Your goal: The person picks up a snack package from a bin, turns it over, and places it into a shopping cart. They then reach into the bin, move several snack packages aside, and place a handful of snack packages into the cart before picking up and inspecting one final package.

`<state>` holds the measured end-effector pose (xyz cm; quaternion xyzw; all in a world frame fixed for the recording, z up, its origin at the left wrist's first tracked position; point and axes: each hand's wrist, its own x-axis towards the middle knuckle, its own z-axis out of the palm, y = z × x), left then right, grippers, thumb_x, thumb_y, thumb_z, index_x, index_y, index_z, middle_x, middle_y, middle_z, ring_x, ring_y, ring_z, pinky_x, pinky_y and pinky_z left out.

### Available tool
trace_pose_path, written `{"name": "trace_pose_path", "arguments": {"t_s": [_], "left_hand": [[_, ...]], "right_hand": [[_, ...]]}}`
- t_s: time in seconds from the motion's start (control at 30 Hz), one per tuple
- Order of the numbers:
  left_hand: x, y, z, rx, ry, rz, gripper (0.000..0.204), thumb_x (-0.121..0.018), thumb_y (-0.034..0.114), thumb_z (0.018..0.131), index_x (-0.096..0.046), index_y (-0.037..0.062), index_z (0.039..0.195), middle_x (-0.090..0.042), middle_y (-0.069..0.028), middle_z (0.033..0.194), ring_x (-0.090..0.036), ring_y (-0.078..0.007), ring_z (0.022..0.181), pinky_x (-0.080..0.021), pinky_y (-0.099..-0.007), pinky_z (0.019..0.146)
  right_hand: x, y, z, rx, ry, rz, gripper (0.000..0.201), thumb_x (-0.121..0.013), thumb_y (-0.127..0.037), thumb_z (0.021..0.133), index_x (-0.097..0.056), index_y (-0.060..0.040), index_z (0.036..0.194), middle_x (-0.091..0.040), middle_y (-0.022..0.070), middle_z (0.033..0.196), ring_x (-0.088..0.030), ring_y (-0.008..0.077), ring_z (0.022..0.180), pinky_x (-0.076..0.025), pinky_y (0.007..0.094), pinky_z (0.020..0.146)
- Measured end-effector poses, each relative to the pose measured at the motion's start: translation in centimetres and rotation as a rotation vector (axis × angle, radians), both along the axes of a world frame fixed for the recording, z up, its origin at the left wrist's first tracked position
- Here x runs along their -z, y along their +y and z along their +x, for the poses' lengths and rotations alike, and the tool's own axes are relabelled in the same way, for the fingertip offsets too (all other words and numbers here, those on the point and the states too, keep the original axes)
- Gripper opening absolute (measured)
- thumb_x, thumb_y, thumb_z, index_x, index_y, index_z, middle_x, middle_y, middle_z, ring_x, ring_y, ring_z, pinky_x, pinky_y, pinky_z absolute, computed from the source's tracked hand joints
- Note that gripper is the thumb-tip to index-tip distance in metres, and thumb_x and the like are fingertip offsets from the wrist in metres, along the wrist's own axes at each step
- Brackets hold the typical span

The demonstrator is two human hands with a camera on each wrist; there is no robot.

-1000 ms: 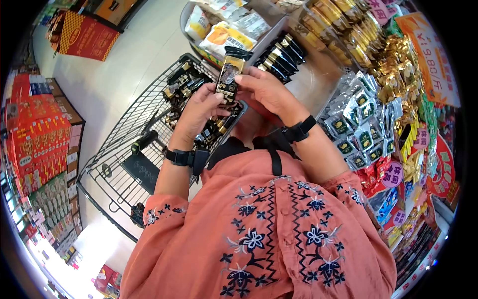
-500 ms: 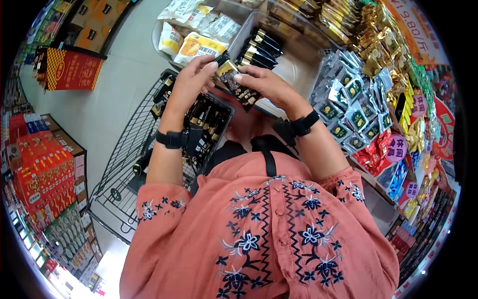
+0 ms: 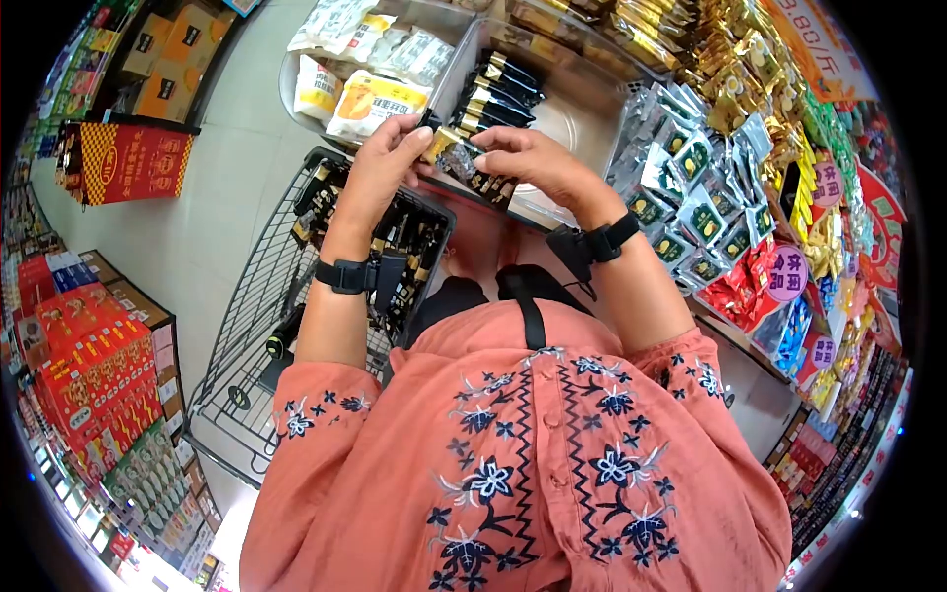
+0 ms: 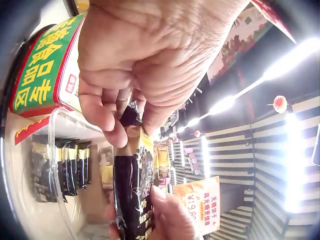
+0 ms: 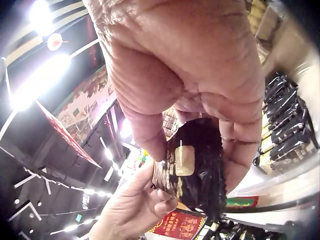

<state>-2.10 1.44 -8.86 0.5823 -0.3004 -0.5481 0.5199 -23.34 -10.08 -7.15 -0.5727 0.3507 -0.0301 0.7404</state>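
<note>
A black and gold packet [image 3: 472, 170] is held between both hands over the gap between cart and bin in the head view. The left hand [image 3: 380, 176] pinches its upper left end; in the left wrist view the thumb and fingers grip the crimped top of the packet [image 4: 134, 170]. The right hand [image 3: 541, 168] grips the other end, with its thumb on the packet's face. In the right wrist view its thumb and fingers close round the dark wrapper [image 5: 200, 165]. Similar black packets [image 3: 498, 94] lie in a clear bin just beyond.
A wire shopping cart [image 3: 258, 259] holding many black packets stands at the left. White and yellow bags [image 3: 380, 104] fill a neighbouring bin. Silver packets [image 3: 695, 178] and gold-wrapped sweets [image 3: 755, 74] are heaped at the right. Red boxes [image 3: 94, 360] are stacked at the far left.
The packet has turned from upright to slanting, and the left hand has moved from its lower end to its upper end. The view has shifted over the bins and cart.
</note>
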Motion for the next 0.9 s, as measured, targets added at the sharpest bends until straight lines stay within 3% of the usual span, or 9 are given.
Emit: {"name": "trace_pose_path", "arguments": {"t_s": [0.2, 0.4, 0.53, 0.63, 0.73, 0.9], "left_hand": [[-0.6, 0.8, 1.3, -0.205, -0.041, -0.041, 0.040, -0.059, 0.029, 0.099, -0.056, -0.0003, 0.126, -0.067, -0.0082, 0.109, -0.060, -0.0079, 0.076, -0.046, -0.0191, 0.062], [1.4, 3.2, 1.8, -0.190, -0.052, 0.033, 0.038, -0.057, 0.028, 0.100, -0.055, 0.0007, 0.126, -0.065, -0.0071, 0.105, -0.060, -0.0081, 0.076, -0.047, -0.0203, 0.062], [1.6, 4.6, 1.6, -0.209, -0.057, 0.086, 0.037, -0.057, 0.029, 0.100, -0.056, 0.0014, 0.125, -0.065, -0.0072, 0.107, -0.061, -0.0089, 0.078, -0.047, -0.0203, 0.063], [2.0, 5.5, 1.4, -0.224, -0.061, 0.100, 0.037, -0.057, 0.029, 0.099, -0.056, 0.0017, 0.125, -0.065, -0.0071, 0.107, -0.061, -0.0094, 0.078, -0.047, -0.0205, 0.064], [2.5, 6.3, 1.3, -0.234, -0.045, 0.122, 0.038, -0.058, 0.029, 0.099, -0.056, 0.0016, 0.125, -0.065, -0.0071, 0.106, -0.061, -0.0096, 0.078, -0.047, -0.0208, 0.063], [2.9, 7.5, 1.2, -0.245, -0.056, 0.168, 0.039, -0.058, 0.030, 0.099, -0.055, 0.0012, 0.125, -0.064, -0.0075, 0.107, -0.061, -0.0096, 0.078, -0.047, -0.0213, 0.063]], "right_hand": [[2.2, -3.8, -1.2, 0.254, 0.041, -0.172, 0.039, -0.071, -0.023, 0.086, -0.062, -0.0034, 0.119, -0.066, 0.0011, 0.095, -0.061, 0.0100, 0.082, -0.050, 0.0245, 0.073], [4.2, -4.5, -1.0, 0.197, 0.204, -0.087, 0.042, -0.073, -0.025, 0.085, -0.062, -0.0026, 0.119, -0.066, 0.0037, 0.097, -0.062, 0.0126, 0.083, -0.050, 0.0254, 0.068], [6.7, -5.3, -0.6, 0.081, 0.291, -0.276, 0.046, -0.075, -0.026, 0.081, -0.063, 0.0014, 0.116, -0.066, 0.0069, 0.100, -0.063, 0.0159, 0.085, -0.052, 0.0313, 0.069], [9.0, -5.7, -0.1, -0.072, 0.303, -0.587, 0.047, -0.075, -0.026, 0.077, -0.064, 0.0027, 0.113, -0.068, 0.0111, 0.098, -0.065, 0.0201, 0.086, -0.052, 0.0333, 0.072], [9.9, -5.3, 0.6, -0.208, 0.417, -0.763, 0.045, -0.075, -0.025, 0.075, -0.065, 0.0004, 0.110, -0.069, 0.0161, 0.095, -0.066, 0.0249, 0.087, -0.052, 0.0344, 0.075], [11.2, -4.8, 2.1, -0.363, 0.453, -0.909, 0.033, -0.073, -0.026, 0.073, -0.066, -0.0061, 0.099, -0.069, 0.0149, 0.095, -0.064, 0.0342, 0.089, -0.051, 0.0415, 0.075]]}}
